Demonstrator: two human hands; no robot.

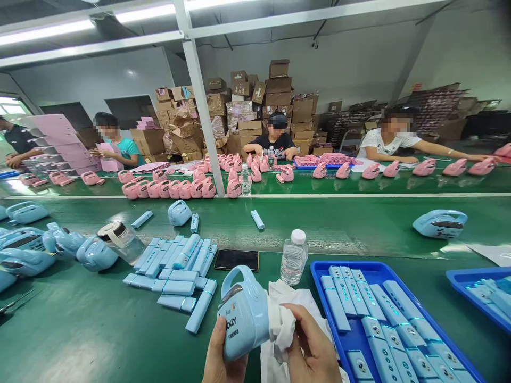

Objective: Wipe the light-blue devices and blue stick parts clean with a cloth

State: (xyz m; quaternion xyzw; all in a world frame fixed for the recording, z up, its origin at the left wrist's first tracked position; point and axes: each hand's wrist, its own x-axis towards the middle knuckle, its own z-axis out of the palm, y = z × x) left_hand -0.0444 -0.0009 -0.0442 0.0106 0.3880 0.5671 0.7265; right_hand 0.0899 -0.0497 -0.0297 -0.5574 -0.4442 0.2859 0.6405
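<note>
My left hand [217, 356] grips a light blue handled speaker [243, 314] from below, its printed face turned toward me. My right hand [313, 348] presses a white cloth [281, 324] against the speaker's right side. Both hands are low at the frame's bottom centre, over the green table [80, 330]. A pile of light blue stick-shaped parts [175, 266] lies just left of the speaker. A blue tray [319, 271] filled with several of the same sticks sits at my right.
A water bottle [293, 258] and a black phone [237, 260] stand just beyond the speaker. Several blue speakers [24, 252] crowd the left, with a clear jar [122, 240]. One more blue speaker [439, 223] rides the conveyor. Three seated people work pink units across the belt.
</note>
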